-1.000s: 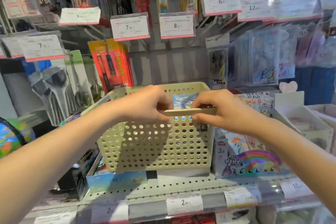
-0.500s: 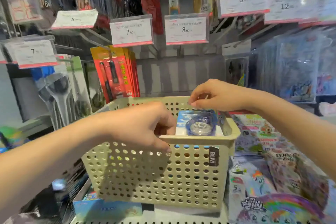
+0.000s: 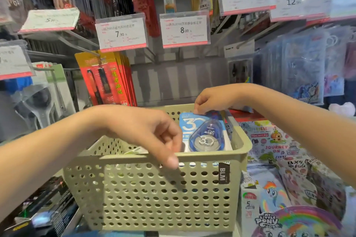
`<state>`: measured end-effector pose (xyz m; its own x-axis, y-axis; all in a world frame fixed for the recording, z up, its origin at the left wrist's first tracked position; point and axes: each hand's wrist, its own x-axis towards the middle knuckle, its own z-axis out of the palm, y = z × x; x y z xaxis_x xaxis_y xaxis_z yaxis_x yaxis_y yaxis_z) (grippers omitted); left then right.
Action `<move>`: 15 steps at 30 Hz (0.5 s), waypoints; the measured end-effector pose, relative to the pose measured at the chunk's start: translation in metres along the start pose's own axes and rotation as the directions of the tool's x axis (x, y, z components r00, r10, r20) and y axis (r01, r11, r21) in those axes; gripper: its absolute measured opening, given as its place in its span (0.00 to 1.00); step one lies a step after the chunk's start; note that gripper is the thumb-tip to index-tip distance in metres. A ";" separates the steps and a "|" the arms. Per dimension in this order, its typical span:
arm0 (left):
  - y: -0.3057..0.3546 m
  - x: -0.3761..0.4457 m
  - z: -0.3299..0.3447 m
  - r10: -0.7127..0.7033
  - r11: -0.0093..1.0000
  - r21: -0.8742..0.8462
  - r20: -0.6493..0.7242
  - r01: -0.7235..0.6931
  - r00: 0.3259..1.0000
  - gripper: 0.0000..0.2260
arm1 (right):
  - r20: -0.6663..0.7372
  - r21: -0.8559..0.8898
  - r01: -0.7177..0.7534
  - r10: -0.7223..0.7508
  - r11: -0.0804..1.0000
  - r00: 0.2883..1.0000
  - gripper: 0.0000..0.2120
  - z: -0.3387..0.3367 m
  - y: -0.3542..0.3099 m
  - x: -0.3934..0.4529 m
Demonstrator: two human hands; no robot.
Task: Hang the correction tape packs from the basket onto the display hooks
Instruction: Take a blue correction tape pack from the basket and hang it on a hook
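Note:
A pale green perforated basket stands on the shelf in front of me. Inside it, at the right, a blue and white correction tape pack stands upright, its blue dispenser facing me. My right hand pinches the top edge of that pack from above. My left hand hovers over the basket's front rim with fingers loosely curled and thumb pointing down, holding nothing. Behind the basket, empty hooks sit under the price tags marked 7.90 and 8.00.
Red pen packs hang at the left behind the basket. Clear sleeves of stickers hang at the right. Cartoon pony packs lie beside the basket on the right. Scissors in blister packs hang far left.
My right hand left the basket's front rim, reached over the back and took hold of the pack's top edge. My left hand let go of the rim. The view moved closer.

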<state>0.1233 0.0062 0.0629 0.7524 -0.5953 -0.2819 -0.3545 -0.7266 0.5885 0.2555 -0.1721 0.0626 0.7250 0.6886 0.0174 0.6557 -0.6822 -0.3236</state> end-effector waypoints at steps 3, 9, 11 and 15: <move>-0.008 0.004 -0.014 -0.059 0.998 -0.047 -0.306 0.047 0.950 0.20 | 0.007 0.255 0.007 -0.009 0.967 1.000 0.11 -0.007 0.002 -0.004; -0.015 0.017 -0.017 -0.277 0.852 -0.523 -0.396 0.033 0.875 0.09 | -0.070 0.483 0.073 -0.045 0.872 0.997 0.09 -0.012 0.002 -0.001; -0.016 0.020 -0.012 -0.272 0.773 -0.634 -0.363 -0.022 0.891 0.07 | -0.156 0.533 0.122 -0.044 0.837 0.987 0.08 -0.012 -0.003 0.000; -0.016 0.022 -0.010 -0.309 0.639 -0.751 -0.446 -0.164 0.840 0.11 | -0.244 0.604 0.168 -0.020 0.779 0.970 0.12 -0.009 -0.013 0.004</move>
<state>0.1513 0.0082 0.0545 0.9892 -0.1229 -0.0803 0.0670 -0.1091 0.9918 0.2517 -0.1625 0.0758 0.7413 0.6212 0.2540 0.5052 -0.2674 -0.8205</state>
